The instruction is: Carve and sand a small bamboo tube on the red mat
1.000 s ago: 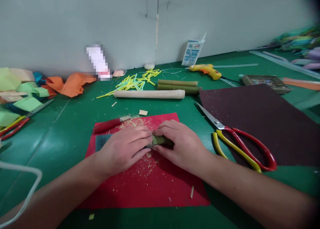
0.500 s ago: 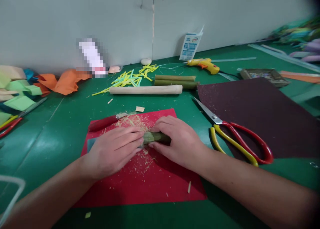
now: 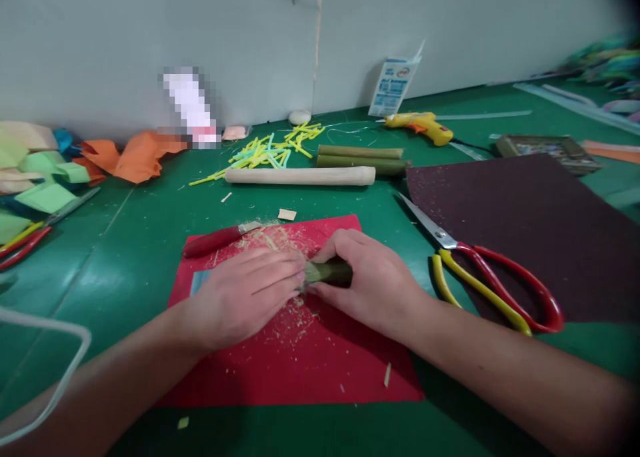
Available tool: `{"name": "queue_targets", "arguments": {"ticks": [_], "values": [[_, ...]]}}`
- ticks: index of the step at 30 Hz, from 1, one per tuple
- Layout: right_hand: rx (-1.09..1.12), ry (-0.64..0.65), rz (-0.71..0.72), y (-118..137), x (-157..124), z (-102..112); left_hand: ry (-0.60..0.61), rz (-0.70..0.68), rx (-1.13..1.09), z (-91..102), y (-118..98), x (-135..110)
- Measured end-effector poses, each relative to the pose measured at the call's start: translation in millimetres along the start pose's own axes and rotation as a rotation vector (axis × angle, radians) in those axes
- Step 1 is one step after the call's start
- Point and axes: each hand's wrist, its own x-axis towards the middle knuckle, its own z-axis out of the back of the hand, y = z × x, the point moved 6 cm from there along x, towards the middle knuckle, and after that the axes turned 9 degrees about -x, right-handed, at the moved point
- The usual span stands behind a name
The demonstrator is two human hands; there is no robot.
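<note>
A short green bamboo tube (image 3: 327,272) lies across the red sheet (image 3: 345,370), gripped near its right end by my right hand (image 3: 377,280), thumb below and fingers above. My left hand (image 3: 253,297) is closed over the tube's left part, fingers pressed together. From under that palm sticks out a blue-grey sheet (image 3: 199,281), perhaps sandpaper; how it sits round the tube is hidden. Pale shavings (image 3: 280,238) and dust are scattered around both hands. A red-handled knife (image 3: 215,241) rests just beyond my left hand.
Large scissors (image 3: 475,260) lie at the right, partly on a dark brown sheet (image 3: 540,244). Farther back are a pale peeled stick (image 3: 300,176), green bamboo pieces (image 3: 360,160), yellow strips (image 3: 265,152) and a yellow glue gun (image 3: 420,127). Coloured paper (image 3: 145,157) lies left; a white cord (image 3: 83,350) crosses lower left.
The whole scene has shifted slightly right in view. Both hands keep their hold on the tube, and slightly less of it shows between them.
</note>
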Motion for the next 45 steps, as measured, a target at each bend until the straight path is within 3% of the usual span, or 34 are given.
{"name": "queue_targets", "arguments": {"ticks": [13,20,28,35,40,45], "values": [[0.014,-0.008,0.116,2.9,0.6,0.7,0.002,0.018,0.031,-0.5,4.1,-0.4],[-0.171,-0.022,0.224,12.0,0.0,3.2,-0.040,0.004,0.087,7.3,8.1,-0.7],[-0.188,-0.050,0.205,11.9,-1.5,0.7,0.027,-0.060,0.126,7.5,12.1,-12.8],[-0.105,0.052,0.350,24.1,-3.3,-0.8,0.026,-0.047,0.071,1.5,5.2,-10.0],[-0.054,0.019,0.327,20.7,-2.8,-0.5,-0.018,-0.003,-0.021,-0.7,-2.3,4.2],[-0.047,0.022,0.278,16.6,-1.0,-0.8,-0.017,0.044,-0.034,8.1,3.4,-2.1]]}}
